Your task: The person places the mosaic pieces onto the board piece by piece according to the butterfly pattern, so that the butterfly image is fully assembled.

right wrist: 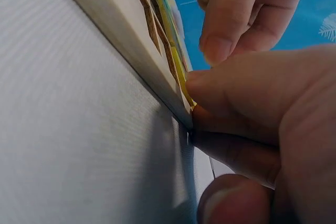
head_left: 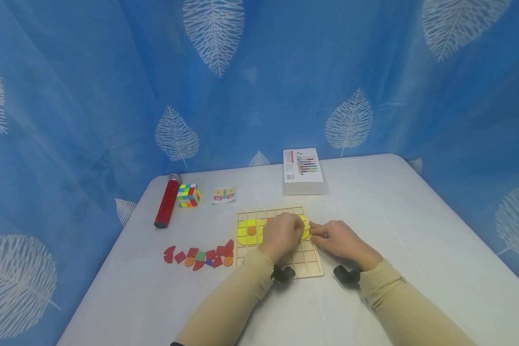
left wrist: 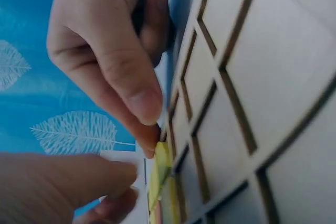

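A wooden grid board (head_left: 302, 269) lies on the table with yellow tiles (head_left: 242, 233) and an orange disc (head_left: 252, 231) on its left side. More yellow shows at the right edge, partly behind my left hand (head_left: 281, 235). That hand hovers over the board with bent fingers. Its thumb and fingertip lie close together beside the yellow tiles, and whether they hold anything is hidden. My right hand (head_left: 339, 238) reaches in from the right. In the left wrist view, its thumb and forefinger pinch a tilted yellow tile (left wrist: 164, 153) at the board's rim.
Left of the board lie several loose red tiles (head_left: 210, 254), orange discs (head_left: 189, 262) and a green square (head_left: 200, 255). Farther back are a picture card (head_left: 223, 195), a puzzle cube (head_left: 189, 195), a red tube (head_left: 167, 202) and a white box (head_left: 303, 187).
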A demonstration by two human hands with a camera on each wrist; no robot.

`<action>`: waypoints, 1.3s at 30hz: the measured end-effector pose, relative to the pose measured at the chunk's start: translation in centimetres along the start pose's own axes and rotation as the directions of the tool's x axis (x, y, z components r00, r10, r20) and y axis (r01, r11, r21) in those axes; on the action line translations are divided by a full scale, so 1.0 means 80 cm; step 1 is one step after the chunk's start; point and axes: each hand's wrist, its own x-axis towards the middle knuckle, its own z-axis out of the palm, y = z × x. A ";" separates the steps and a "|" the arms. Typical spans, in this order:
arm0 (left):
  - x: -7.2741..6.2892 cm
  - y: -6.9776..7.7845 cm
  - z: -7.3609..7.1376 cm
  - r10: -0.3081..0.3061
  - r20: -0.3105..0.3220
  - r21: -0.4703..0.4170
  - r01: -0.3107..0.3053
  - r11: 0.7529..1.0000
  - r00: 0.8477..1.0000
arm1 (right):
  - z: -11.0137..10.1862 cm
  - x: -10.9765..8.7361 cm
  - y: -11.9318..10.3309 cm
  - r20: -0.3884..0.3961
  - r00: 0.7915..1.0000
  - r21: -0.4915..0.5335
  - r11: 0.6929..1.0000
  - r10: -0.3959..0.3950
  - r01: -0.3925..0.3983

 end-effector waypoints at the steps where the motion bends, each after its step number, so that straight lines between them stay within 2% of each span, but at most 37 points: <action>1: 0.000 0.000 0.000 0.007 0.000 0.003 -0.007 1.000 1.000 | 0.000 0.000 0.000 0.001 1.000 -0.006 1.000 -0.001 0.001; 6: 0.000 0.001 0.002 0.024 0.023 0.055 -0.025 0.998 0.999 | -0.002 0.000 0.000 0.008 1.000 0.003 1.000 0.016 -0.016; 12: -0.001 0.002 0.008 0.013 0.033 0.094 -0.016 0.995 0.999 | 0.003 -0.001 -0.001 0.021 1.000 0.006 1.000 0.023 -0.023; 17: -0.006 -0.004 0.003 0.011 0.026 0.039 -0.012 0.999 1.000 | 0.005 -0.002 -0.002 0.010 1.000 0.003 1.000 0.012 -0.012; 21: -0.022 -0.026 -0.018 -0.041 -0.021 -0.034 0.040 0.999 0.999 | 0.005 -0.002 -0.003 0.012 0.999 0.000 0.999 0.036 -0.036; 24: -0.042 -0.065 -0.044 -0.129 -0.089 -0.060 0.124 0.991 0.988 | 0.006 -0.001 -0.004 0.024 0.997 0.019 0.997 0.072 -0.073; 25: -0.050 -0.081 -0.054 -0.174 -0.104 -0.073 0.167 0.983 0.979 | 0.006 -0.001 -0.005 0.027 0.997 0.025 0.997 0.077 -0.078; 27: -0.069 -0.117 -0.076 -0.278 -0.124 -0.088 0.268 0.959 0.953 | 0.007 0.000 -0.007 0.032 0.996 0.034 0.996 0.084 -0.085; 29: -0.088 -0.156 -0.096 -0.372 -0.128 -0.103 0.360 0.927 0.919 | 0.007 0.000 -0.008 0.034 0.996 0.039 0.995 0.088 -0.089; 32: -0.120 -0.211 -0.128 -0.503 -0.074 -0.155 0.488 0.859 0.861 | 0.007 0.003 -0.009 0.033 0.996 0.037 0.996 0.081 -0.082; 34: -0.140 -0.246 -0.144 -0.561 -0.056 -0.187 0.543 0.819 0.826 | 0.007 0.004 -0.009 0.034 0.996 0.033 0.996 0.083 -0.084; 36: -0.158 -0.274 -0.155 -0.604 -0.043 -0.215 0.583 0.784 0.796 | 0.006 0.005 -0.009 0.037 0.996 0.028 0.996 0.087 -0.088; 39: -0.177 -0.297 -0.163 -0.649 -0.028 -0.223 0.629 0.745 0.760 | 0.002 0.004 -0.007 0.045 0.994 0.020 0.995 0.100 -0.101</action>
